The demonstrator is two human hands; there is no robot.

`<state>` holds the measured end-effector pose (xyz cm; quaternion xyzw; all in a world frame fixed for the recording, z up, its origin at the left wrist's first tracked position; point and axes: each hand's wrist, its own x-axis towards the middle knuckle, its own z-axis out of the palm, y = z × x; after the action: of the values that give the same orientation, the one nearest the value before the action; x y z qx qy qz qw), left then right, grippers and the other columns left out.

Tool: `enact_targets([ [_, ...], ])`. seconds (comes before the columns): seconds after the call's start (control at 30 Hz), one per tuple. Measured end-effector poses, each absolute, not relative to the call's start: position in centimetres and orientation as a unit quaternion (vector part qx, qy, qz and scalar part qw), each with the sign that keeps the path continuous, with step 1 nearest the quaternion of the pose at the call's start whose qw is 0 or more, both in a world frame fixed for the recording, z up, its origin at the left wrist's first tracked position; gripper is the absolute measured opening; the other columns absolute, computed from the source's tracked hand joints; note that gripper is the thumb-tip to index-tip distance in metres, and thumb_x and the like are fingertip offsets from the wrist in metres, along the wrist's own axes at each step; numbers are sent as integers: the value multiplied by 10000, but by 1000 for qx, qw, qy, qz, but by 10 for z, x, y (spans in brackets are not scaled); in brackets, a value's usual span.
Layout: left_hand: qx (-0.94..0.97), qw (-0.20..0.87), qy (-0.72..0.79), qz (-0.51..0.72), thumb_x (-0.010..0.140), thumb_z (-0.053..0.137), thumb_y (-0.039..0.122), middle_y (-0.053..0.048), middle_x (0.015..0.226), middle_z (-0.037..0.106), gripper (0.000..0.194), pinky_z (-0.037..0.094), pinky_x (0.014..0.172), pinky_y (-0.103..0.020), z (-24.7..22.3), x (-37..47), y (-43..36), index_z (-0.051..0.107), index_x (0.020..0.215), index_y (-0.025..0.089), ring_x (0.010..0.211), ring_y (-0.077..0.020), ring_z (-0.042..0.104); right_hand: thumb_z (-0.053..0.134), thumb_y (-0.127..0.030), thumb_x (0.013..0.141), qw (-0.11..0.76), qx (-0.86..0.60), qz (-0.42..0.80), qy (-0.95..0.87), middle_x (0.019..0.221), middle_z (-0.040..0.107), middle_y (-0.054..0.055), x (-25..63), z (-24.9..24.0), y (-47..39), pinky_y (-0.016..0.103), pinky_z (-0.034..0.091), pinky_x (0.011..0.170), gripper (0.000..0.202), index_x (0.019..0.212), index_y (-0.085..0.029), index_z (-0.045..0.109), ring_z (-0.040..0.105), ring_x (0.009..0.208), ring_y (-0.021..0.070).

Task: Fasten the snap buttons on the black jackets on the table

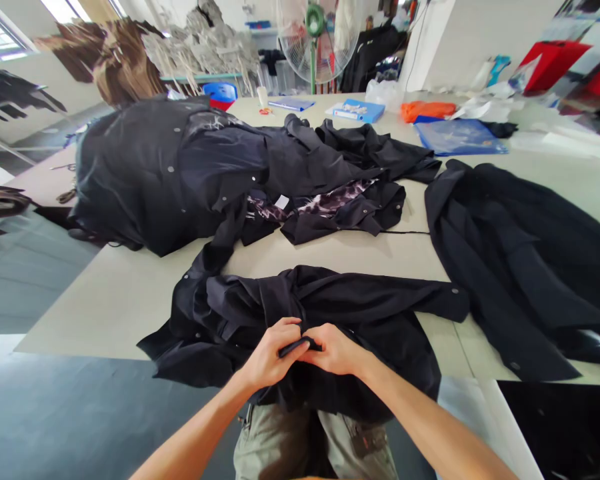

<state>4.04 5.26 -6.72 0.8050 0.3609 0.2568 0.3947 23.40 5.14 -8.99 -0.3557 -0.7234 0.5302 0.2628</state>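
A dark jacket (pixel 380 300) lies bunched at the table's near edge, part of it hanging over toward my lap. My left hand (pixel 275 353) pinches a folded strip of its cloth. Close beside it, almost touching, my right hand (pixel 333 348) grips the same fold, thumb and fingers pressed together. One sleeve with a snap button near its end stretches to the right. Just what lies between my fingertips is partly hidden by the hands.
A pile of dark jackets (pixel 140 167) with some patterned lining fills the table's far left and middle. Another dark jacket (pixel 520 253) lies to the right. Behind are a blue folder (pixel 370 111), an orange bag (pixel 427 111), a blue plastic packet (pixel 463 137) and a standing fan (pixel 316 40).
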Motion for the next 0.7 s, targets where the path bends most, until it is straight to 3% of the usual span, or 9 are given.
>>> enact_targets([
  [0.17, 836, 334, 294, 322, 973, 479, 232, 45, 611, 345, 326, 465, 1028, -447, -7, 38, 66, 415, 656, 195, 577, -110, 380, 505, -392, 985, 262, -265, 439, -818, 710, 581, 8, 239, -18, 75, 229, 365, 605, 386, 674, -170, 561, 516, 640, 119],
  [0.27, 843, 304, 271, 351, 954, 490, 209, 40, 618, 391, 284, 458, 1043, -475, 19, 40, 75, 446, 674, 192, 574, -111, 400, 557, -361, 974, 257, -241, 367, -861, 729, 614, 29, 239, 14, 87, 239, 384, 634, 336, 703, -166, 589, 555, 680, 141],
  [0.43, 856, 319, 280, 296, 984, 474, 277, 41, 625, 445, 278, 446, 1066, -437, 20, 47, 80, 504, 722, 188, 587, -113, 465, 612, -304, 941, 243, -271, 366, -856, 742, 651, 43, 246, 11, 87, 243, 400, 614, 241, 762, -144, 628, 579, 664, 149],
  [0.53, 863, 339, 301, 223, 965, 530, 430, -57, 979, 652, 272, 463, 1049, -403, 8, 36, 83, 595, 1073, 189, 928, -196, 625, 615, -404, 925, 272, -362, 434, -779, 730, 673, 32, 277, -3, 81, 261, 436, 597, 279, 804, -158, 665, 605, 651, 164],
  [0.6, 852, 294, 381, 205, 947, 553, 465, -108, 1289, 595, 441, 425, 1097, -411, -3, 13, 90, 517, 1306, 211, 1209, -250, 554, 621, -517, 895, 354, -483, 442, -668, 696, 671, 33, 319, -11, 80, 295, 443, 561, 349, 809, -184, 677, 604, 616, 187],
  [0.7, 767, 144, 592, 200, 926, 565, 470, -127, 1454, 477, 538, 300, 1186, -488, -28, -43, 102, 472, 1394, 222, 1389, -311, 393, 552, -607, 902, 488, -593, 349, -537, 692, 654, 75, 400, -27, 87, 376, 452, 578, 385, 822, -249, 669, 613, 658, 249],
])
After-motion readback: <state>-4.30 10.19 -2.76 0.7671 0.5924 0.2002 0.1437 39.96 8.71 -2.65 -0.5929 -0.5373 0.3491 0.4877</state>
